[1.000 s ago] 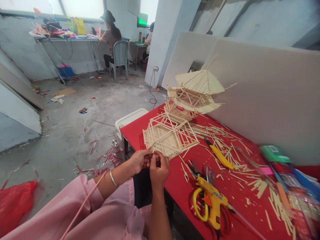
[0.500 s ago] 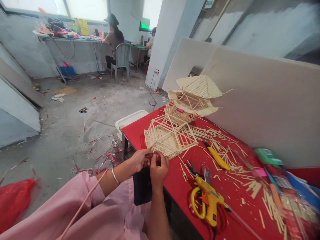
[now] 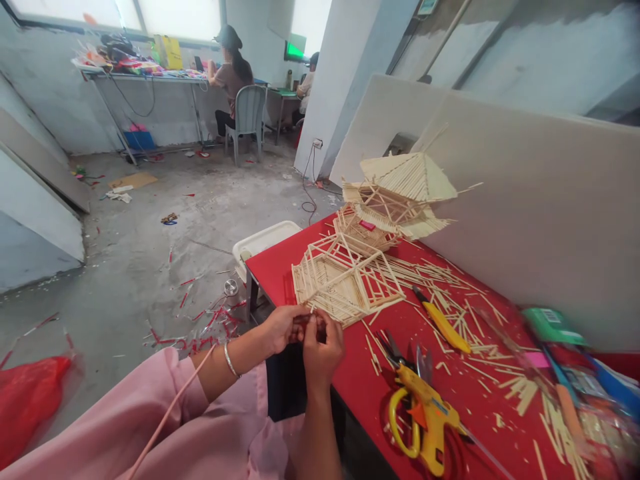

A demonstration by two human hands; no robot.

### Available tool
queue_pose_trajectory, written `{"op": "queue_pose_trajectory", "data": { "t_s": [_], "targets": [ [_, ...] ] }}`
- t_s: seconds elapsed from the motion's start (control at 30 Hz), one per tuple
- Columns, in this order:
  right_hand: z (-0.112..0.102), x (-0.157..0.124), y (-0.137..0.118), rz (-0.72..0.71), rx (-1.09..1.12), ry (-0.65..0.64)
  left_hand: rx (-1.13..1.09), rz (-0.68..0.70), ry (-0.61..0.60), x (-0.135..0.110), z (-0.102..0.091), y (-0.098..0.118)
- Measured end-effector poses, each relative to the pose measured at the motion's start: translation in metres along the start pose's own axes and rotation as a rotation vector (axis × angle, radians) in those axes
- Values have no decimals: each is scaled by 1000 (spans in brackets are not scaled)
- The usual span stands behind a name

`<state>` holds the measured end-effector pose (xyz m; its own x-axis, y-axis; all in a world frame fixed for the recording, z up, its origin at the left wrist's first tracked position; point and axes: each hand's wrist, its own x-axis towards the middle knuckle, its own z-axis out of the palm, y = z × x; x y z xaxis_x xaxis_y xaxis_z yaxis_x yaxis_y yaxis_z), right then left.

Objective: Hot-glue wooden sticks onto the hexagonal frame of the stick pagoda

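My left hand, with a silver bangle at the wrist, and my right hand meet at the table's near edge. Their fingers are closed in a pinch around what looks like a small pale wooden stick, mostly hidden by the fingertips. Just beyond them, a six-sided frame of thin wooden sticks lies on the red table. Behind it stands a small stick pavilion with a pointed roof.
Right of my hands lie a yellow hot glue gun, yellow-handled cutters, a yellow utility knife and scattered sticks. Plastic packets crowd the right edge. A white stool stands behind the table; two people sit farther back.
The view has shifted slightly, so the table and its things sit a little farther right and lower. Both hands keep their pinch together at the same place by the frame.
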<state>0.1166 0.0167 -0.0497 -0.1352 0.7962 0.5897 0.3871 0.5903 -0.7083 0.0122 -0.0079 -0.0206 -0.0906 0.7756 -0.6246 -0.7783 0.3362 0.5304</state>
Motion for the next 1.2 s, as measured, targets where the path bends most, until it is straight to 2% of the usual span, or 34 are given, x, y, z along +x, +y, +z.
{"op": "queue_pose_trajectory", "data": {
  "t_s": [0.13,0.67,1.2],
  "targets": [
    [-1,1,0,-9,5,-8,-5,-6,18,1,0,0],
    [-2,1,1,-3,21,-19,31,36,-40,3,-3,-4],
    [-3,0,-1,-23,22,-16,14,14,12,-1,0,-2]
  ]
}}
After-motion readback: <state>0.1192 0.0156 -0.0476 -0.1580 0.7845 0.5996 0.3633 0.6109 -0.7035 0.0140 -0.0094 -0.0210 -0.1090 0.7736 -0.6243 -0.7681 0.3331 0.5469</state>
